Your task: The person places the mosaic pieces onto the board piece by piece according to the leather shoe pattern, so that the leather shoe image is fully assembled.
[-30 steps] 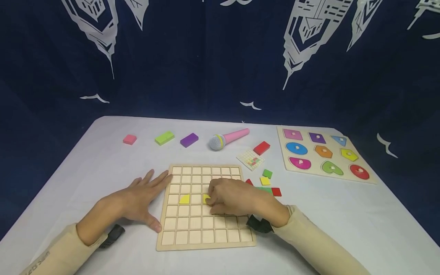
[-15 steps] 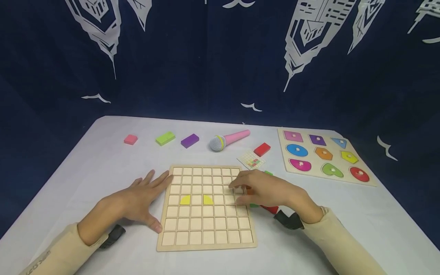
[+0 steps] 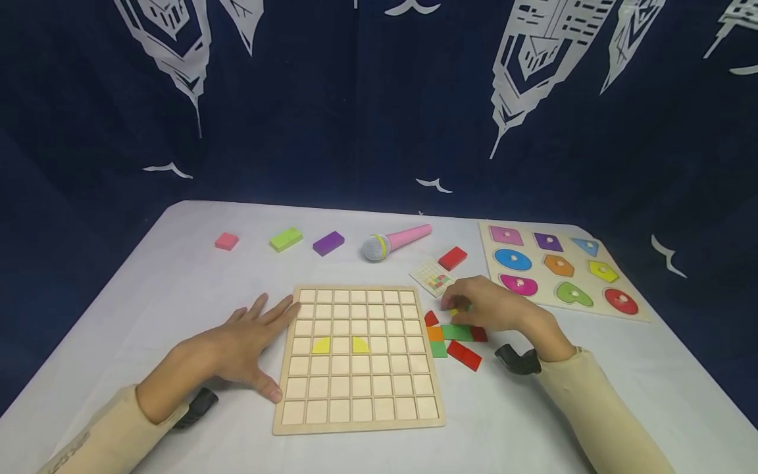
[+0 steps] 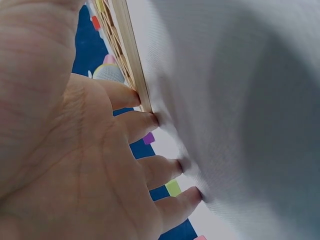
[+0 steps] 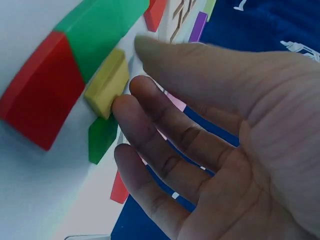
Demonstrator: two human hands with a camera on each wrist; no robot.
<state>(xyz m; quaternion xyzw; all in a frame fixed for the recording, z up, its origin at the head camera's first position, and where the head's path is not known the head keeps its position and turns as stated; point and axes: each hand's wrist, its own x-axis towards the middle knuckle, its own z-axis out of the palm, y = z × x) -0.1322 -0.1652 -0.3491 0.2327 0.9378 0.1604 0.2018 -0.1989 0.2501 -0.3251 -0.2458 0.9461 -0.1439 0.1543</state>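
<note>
My left hand (image 3: pixel 237 349) rests on the table with spread fingers, its fingertips and thumb against the left edge of the wooden grid board (image 3: pixel 361 424). Two yellow quarter-round tiles, one on the left (image 3: pixel 322 345) and one on the right (image 3: pixel 360 345), lie in one row of the board, a cell apart. Beyond the board's right edge, my right hand (image 3: pixel 490 306) reaches down over loose tiles. In the right wrist view a fingertip touches a yellow tile (image 5: pixel 107 85), while the thumb stays apart from it. A small green tile (image 5: pixel 102 140) lies beside that one, partly hidden in the head view.
Near the board's right edge lie a green rectangle (image 3: pixel 456 332), a red rectangle (image 3: pixel 464 355) and an orange tile (image 3: pixel 435 334). Behind them are a small pattern card (image 3: pixel 428 275), a red block (image 3: pixel 453 258) and a toy microphone (image 3: pixel 397 241). A shape puzzle (image 3: pixel 568 270) sits far right.
My right hand has let go of the right-hand yellow quarter-round tile on the board and moved right and away to the loose tiles. The left hand stays in place.
</note>
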